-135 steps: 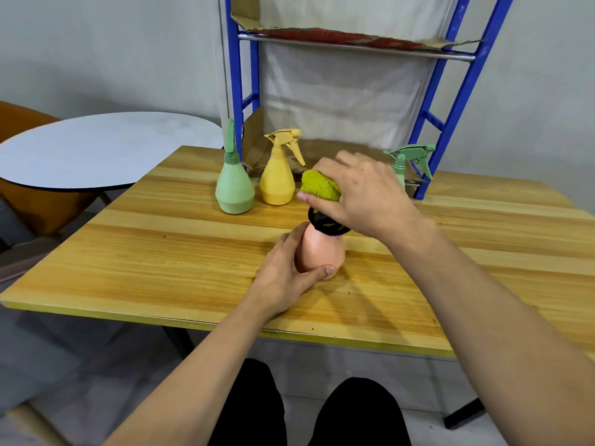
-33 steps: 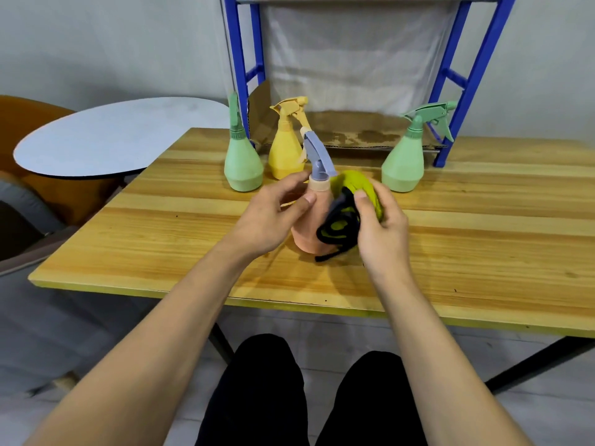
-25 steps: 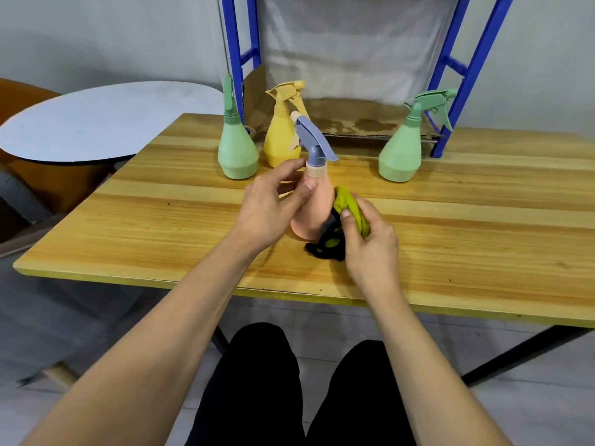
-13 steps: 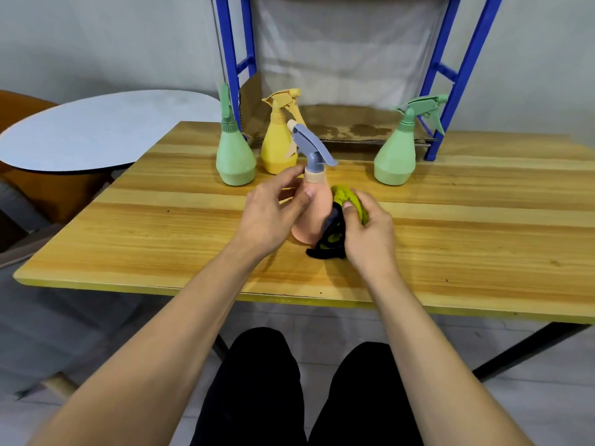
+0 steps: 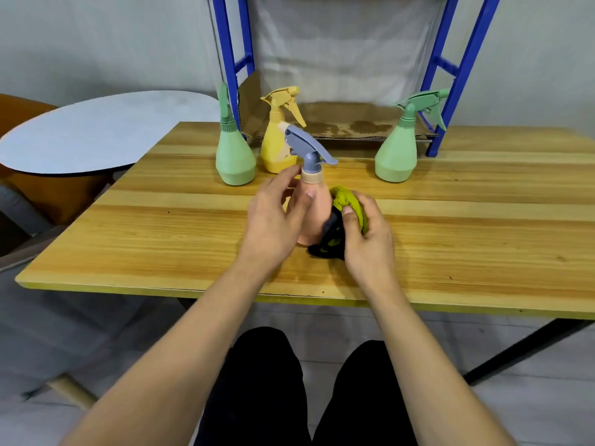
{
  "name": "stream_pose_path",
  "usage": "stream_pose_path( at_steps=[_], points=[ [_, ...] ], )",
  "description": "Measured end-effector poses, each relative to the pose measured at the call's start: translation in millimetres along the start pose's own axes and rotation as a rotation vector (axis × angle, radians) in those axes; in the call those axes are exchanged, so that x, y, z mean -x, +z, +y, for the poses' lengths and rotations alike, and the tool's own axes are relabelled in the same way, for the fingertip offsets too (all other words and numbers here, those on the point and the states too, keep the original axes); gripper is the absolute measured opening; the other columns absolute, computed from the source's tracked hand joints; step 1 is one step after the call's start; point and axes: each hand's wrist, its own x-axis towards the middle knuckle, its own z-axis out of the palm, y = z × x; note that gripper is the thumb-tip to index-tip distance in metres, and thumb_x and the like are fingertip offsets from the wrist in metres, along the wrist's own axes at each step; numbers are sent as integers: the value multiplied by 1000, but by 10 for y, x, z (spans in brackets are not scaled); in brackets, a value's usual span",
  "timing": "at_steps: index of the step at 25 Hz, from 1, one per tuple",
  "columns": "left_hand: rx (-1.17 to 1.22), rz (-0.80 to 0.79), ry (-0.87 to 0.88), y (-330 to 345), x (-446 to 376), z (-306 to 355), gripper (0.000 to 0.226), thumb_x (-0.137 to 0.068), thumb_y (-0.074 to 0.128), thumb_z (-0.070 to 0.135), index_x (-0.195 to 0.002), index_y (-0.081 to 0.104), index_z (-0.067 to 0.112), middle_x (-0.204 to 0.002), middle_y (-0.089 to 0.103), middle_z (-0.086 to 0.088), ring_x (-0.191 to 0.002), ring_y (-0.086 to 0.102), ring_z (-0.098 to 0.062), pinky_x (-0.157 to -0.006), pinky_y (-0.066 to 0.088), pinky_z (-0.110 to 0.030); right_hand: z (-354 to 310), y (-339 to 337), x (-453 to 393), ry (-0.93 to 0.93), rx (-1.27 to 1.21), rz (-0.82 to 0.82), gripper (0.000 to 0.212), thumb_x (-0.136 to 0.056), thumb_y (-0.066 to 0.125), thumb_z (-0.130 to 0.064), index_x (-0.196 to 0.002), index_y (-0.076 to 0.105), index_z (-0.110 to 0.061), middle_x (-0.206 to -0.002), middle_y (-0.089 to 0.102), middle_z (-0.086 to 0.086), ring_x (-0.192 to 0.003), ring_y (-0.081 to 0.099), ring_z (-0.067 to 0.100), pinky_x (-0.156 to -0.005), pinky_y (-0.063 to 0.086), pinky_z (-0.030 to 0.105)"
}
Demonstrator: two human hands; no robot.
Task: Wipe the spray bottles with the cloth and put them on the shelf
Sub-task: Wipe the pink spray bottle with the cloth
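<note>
- Two bare hands work nearest the camera: the left hand [image 5: 273,217] curls its fingers [image 5: 308,201] round the pink pear-shaped plastic spray bottle with a grey-blue trigger head [image 5: 314,201], standing upright on the wooden plank tabletop [image 5: 161,233].
- The right hand [image 5: 367,230] clamps its fingers on the bunched yellow-green and black cloth [image 5: 346,206], pressed against that bottle's right side.
- Farther back stand a green bottle with a narrow top [image 5: 233,156], a yellow trigger bottle [image 5: 278,140] and a green trigger bottle [image 5: 397,156], all on the tabletop.
- Behind them, the blue metal shelf lined with brown cardboard [image 5: 351,123] holds no bottle, so shelving all four appears left to do.
</note>
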Motion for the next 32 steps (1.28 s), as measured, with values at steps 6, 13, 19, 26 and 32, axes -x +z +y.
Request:
stream_pose_path(
  at_steps=[6,13,19,26,32],
  points=[
    [33,194,-152,138,49,160,36,-91,76,32,-121,56,34,-127,50,1,-105,59,-16,-94,52,-29,-46,-16,103,19,-56,-46,35,-96,63,-15,-128,60,-30,-122,66,-11,-109,61,8,-95,48,23],
    [220,-262,-102,-206,-14,-211,47,-104,57,29,-150,45,35,-150,51,14,-140,46,-3,-119,38,-33,-78,29,60,56,-92,-20,31,-101,57,-18,-129,63,-28,-118,65,-14,-110,59,5,-94,43,8],
    [261,-275,-95,-82,-23,-248,51,-100,61,28,-147,48,15,-144,58,-7,-137,55,-14,-117,44,-44,-438,37,-228,-121,-225,-44,32,-98,59,-10,-124,67,-27,-118,70,-10,-112,63,4,-98,49,20],
    [296,-249,-66,-46,-12,-172,40,-101,65,24,-132,46,42,-131,61,16,-127,58,2,-108,48,-27,-114,-25,-59,130,-92,-1,29,-99,58,-14,-124,69,-24,-119,71,-9,-113,63,10,-106,49,37],
    [269,-244,-11,-47,-23,-187,31,-105,57,24,-134,47,27,-125,65,2,-118,61,-4,-104,51,-27,-418,111,-114,-86,-248,10,34,-100,56,-9,-129,67,-23,-125,70,-8,-118,62,3,-104,49,25]
  ],
)
